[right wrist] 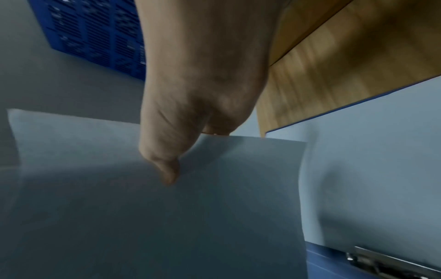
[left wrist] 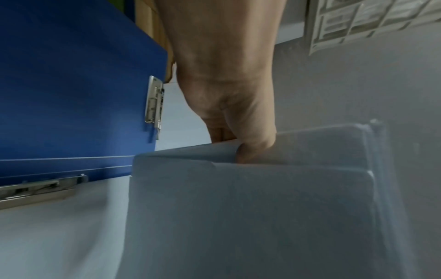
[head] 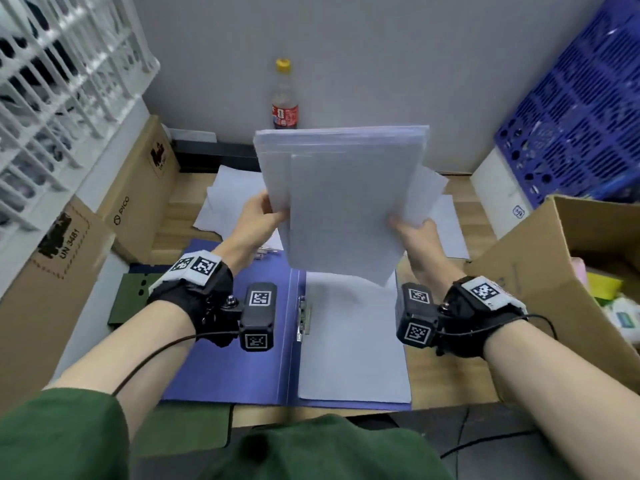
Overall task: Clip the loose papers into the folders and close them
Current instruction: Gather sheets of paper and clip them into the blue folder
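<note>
A stack of white papers (head: 343,199) stands upright above an open blue folder (head: 228,368) on the wooden desk. My left hand (head: 263,216) pinches the stack's left edge, thumb on the near face (left wrist: 250,149). My right hand (head: 412,230) grips the right edge, thumb pressed on the sheets (right wrist: 167,169). The sheets (left wrist: 238,217) are not flush; one corner juts out at the right. The folder holds a sheet (head: 353,341) under a metal spine clip (head: 304,318). A second clip (left wrist: 154,102) sits at the folder's top edge.
More loose sheets (head: 228,202) lie on the desk behind. A cola bottle (head: 284,98) stands at the wall. Cardboard boxes (head: 138,188) and a white crate (head: 62,81) crowd the left; an open box (head: 554,271) and a blue crate (head: 581,109) the right.
</note>
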### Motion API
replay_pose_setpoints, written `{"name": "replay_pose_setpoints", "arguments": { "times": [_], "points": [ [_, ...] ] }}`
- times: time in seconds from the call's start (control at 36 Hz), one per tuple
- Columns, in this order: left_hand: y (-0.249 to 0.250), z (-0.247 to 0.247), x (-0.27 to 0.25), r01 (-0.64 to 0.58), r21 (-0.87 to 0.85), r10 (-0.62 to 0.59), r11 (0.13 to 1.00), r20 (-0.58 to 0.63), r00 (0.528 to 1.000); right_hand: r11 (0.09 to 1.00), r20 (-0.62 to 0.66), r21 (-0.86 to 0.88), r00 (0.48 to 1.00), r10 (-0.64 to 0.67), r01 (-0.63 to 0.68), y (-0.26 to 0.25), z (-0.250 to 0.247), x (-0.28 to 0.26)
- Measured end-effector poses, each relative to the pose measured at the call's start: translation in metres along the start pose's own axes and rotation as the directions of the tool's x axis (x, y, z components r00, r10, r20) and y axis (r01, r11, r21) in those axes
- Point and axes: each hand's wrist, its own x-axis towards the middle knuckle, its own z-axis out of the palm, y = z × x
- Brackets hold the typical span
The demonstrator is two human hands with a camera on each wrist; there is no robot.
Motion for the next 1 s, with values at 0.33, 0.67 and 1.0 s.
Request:
{"name": "replay_pose_setpoints", "arguments": {
  "times": [0.33,0.67,1.0],
  "points": [
    [-0.025,0.018,-0.028,0.063,0.244,-0.137,0.968,0.299,0.945,0.952,0.118,-0.252,0.971,0.21,-0.175,0.048,-0.007,-0.015],
    [0.016,0.023,-0.014,0.013,0.001,-0.013,1.0,0.026,1.0,0.998,0.088,-0.065,0.996,0.013,-0.007,-0.003,0.008,-0.001],
    [-0.027,0.014,-0.029,0.194,0.035,-0.196,0.98,0.078,0.977,0.949,0.192,-0.269,0.957,0.219,-0.163,0.052,-0.01,-0.018]
  ]
}}
